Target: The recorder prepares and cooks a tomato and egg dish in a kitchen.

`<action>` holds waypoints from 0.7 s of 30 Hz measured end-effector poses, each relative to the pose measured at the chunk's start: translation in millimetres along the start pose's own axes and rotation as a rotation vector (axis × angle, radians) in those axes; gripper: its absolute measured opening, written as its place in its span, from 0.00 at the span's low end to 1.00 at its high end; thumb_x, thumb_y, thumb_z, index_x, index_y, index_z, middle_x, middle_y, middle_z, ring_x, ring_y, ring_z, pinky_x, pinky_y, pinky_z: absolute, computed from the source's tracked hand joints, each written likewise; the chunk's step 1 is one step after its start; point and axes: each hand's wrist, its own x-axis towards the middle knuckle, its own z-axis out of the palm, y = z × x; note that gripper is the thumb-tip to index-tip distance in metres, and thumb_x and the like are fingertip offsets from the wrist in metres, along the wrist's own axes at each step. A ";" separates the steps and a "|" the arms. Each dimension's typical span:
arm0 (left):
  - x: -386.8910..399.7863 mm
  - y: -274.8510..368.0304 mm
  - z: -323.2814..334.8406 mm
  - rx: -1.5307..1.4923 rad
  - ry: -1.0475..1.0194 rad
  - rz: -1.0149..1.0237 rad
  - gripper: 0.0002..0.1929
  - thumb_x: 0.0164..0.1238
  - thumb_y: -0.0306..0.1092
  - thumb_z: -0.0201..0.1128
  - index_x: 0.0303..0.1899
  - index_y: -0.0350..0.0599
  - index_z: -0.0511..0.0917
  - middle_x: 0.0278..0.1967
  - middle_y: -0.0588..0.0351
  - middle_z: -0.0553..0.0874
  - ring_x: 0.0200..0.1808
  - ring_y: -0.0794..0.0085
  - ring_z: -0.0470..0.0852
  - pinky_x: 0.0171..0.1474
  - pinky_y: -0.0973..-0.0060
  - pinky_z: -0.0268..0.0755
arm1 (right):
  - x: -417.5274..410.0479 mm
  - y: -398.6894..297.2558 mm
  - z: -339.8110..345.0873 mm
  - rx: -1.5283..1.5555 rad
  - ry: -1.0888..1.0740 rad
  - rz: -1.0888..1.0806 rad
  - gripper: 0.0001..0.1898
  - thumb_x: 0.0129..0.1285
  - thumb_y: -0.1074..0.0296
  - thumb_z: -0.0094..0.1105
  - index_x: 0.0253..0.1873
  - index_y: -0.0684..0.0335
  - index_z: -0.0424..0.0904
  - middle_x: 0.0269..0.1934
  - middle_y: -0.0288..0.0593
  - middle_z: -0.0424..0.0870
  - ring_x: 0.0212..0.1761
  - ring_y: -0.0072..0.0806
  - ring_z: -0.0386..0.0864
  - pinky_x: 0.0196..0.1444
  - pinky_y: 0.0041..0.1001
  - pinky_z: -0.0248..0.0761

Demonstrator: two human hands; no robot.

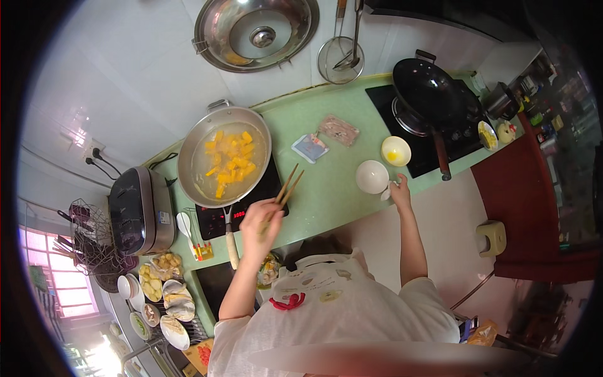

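My left hand (262, 226) grips a pair of wooden chopsticks (288, 186), whose tips point up and away over the counter. Left of them is a long-handled metal pan (188, 141) of cloudy liquid with orange-yellow chunks (231, 160) in it, set on a black induction cooker (214, 221). My right hand (400, 192) is at the counter's front edge, its fingers at a small crumpled-looking white item (386, 193); whether they grip it is unclear. Beside that hand stand a white bowl (372, 176) and a pale yellow bowl (395, 150) with what looks like egg yolk inside.
A blue-and-white packet (310, 148) and a wrapped pinkish block (338, 130) lie mid-counter. At right, a black wok (424, 94) sits on a gas hob (417, 162). A rice cooker (141, 212) and several food dishes (176, 301) stand at left. A strainer (332, 61) hangs above.
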 end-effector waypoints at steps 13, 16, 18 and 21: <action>9.4 -38.3 150.3 0.379 -0.435 0.546 0.07 0.48 0.33 0.60 0.31 0.45 0.76 0.34 0.57 0.74 0.41 0.68 0.75 0.36 0.76 0.74 | -6.9 6.8 59.8 0.126 -0.433 0.014 0.21 0.53 0.66 0.46 0.53 0.65 0.73 0.24 0.34 0.73 0.18 0.18 0.65 0.19 0.21 0.58; 10.2 -61.8 182.2 0.443 -0.551 0.532 0.07 0.46 0.32 0.58 0.29 0.44 0.76 0.35 0.56 0.72 0.44 0.67 0.72 0.38 0.77 0.74 | -20.2 -5.4 60.5 0.184 -0.574 0.067 0.22 0.54 0.66 0.46 0.55 0.65 0.71 0.26 0.35 0.73 0.19 0.18 0.65 0.19 0.21 0.58; 4.1 -76.0 200.5 0.468 -0.571 0.492 0.07 0.46 0.32 0.58 0.29 0.43 0.76 0.36 0.56 0.71 0.45 0.67 0.71 0.40 0.77 0.74 | -23.9 -4.3 56.8 0.215 -0.570 0.056 0.22 0.54 0.66 0.46 0.54 0.66 0.71 0.27 0.35 0.73 0.19 0.18 0.66 0.19 0.20 0.59; -3.8 -90.1 221.0 0.511 -0.625 0.443 0.06 0.49 0.32 0.56 0.30 0.43 0.76 0.40 0.54 0.71 0.49 0.65 0.70 0.43 0.76 0.74 | -23.9 20.0 53.4 0.251 -0.433 0.055 0.18 0.54 0.68 0.47 0.51 0.65 0.71 0.27 0.35 0.73 0.20 0.18 0.66 0.19 0.19 0.59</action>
